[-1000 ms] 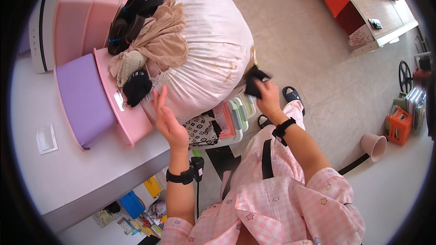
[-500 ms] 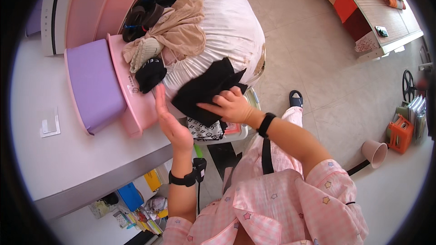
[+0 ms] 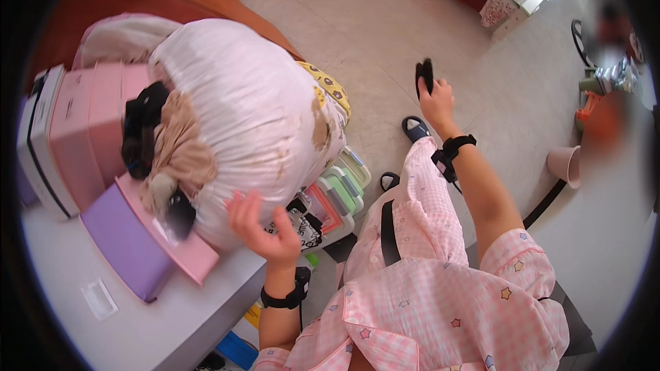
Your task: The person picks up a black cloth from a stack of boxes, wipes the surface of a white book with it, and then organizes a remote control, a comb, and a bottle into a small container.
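My right hand (image 3: 437, 104) is raised over the floor, closed around a folded black cloth (image 3: 423, 77) that stands up narrow from the fingers. My left hand (image 3: 265, 228) holds nothing, its fingers spread beside the big white fabric bundle (image 3: 234, 96). On the pink bin (image 3: 196, 261) and against the bundle lie a beige cloth (image 3: 180, 141), a black rolled garment (image 3: 180, 213) and dark rolled garments (image 3: 142, 120). The black rolled garment is blurred.
A purple lid (image 3: 127, 247) leans on the pink bin on the white table (image 3: 62, 288). Lidded boxes (image 3: 340, 189) stand beside the bundle. At the right are a pink waste bin (image 3: 562, 165) and a patterned cabinet (image 3: 505, 7). Slippers (image 3: 414, 129) are on my feet.
My right hand has carried the black cloth away from the bundle, out to the right over the floor. My left hand has moved off the pink bin's edge. The view has swung right.
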Action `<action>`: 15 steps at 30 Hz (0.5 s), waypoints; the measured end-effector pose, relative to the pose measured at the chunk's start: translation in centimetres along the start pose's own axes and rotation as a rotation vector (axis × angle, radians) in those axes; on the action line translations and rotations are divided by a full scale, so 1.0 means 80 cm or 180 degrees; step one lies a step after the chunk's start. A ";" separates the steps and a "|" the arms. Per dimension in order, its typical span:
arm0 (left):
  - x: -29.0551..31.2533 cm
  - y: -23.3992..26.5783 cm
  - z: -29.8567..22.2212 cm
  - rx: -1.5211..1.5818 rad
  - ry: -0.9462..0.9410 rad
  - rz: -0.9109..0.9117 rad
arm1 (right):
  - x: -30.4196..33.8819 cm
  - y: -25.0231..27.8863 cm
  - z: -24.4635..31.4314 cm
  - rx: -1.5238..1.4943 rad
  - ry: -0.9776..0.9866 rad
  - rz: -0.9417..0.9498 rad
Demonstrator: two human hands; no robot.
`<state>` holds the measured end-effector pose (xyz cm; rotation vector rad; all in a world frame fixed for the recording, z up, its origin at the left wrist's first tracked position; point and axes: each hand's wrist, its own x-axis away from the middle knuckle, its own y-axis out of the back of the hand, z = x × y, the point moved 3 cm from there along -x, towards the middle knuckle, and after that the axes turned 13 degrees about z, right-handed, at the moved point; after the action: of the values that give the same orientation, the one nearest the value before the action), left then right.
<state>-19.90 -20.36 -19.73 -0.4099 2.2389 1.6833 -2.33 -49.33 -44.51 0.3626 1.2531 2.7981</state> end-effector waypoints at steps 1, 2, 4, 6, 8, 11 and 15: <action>-0.013 -0.016 -0.011 0.0061 -0.0297 0.0424 | -0.008 -0.004 -0.001 -0.0028 0.0023 -0.0035; -0.026 -0.033 -0.022 0.0120 -0.0585 0.0848 | -0.015 -0.012 0.002 -0.0055 0.0051 -0.0063; -0.055 -0.068 -0.039 0.0384 -0.0595 0.0951 | -0.021 -0.041 0.008 -0.0197 0.0249 -0.0263; -0.083 -0.100 -0.050 0.0921 -0.0434 0.1262 | -0.029 -0.078 0.003 -0.0396 0.0339 -0.0016; -0.110 -0.116 -0.050 0.0888 -0.0087 0.1422 | -0.035 -0.086 0.049 -0.2352 -0.0900 0.1815; -0.157 -0.149 -0.054 0.0677 0.0183 0.1490 | -0.035 -0.085 0.125 -0.2879 0.0464 0.1647; -0.193 -0.180 -0.041 0.0447 0.0538 0.1579 | -0.002 -0.102 0.238 -0.2575 0.1553 0.2456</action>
<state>-0.20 -26.77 -25.14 0.0494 2.7315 1.7457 1.90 -30.04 -38.36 0.1050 -0.1982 3.8595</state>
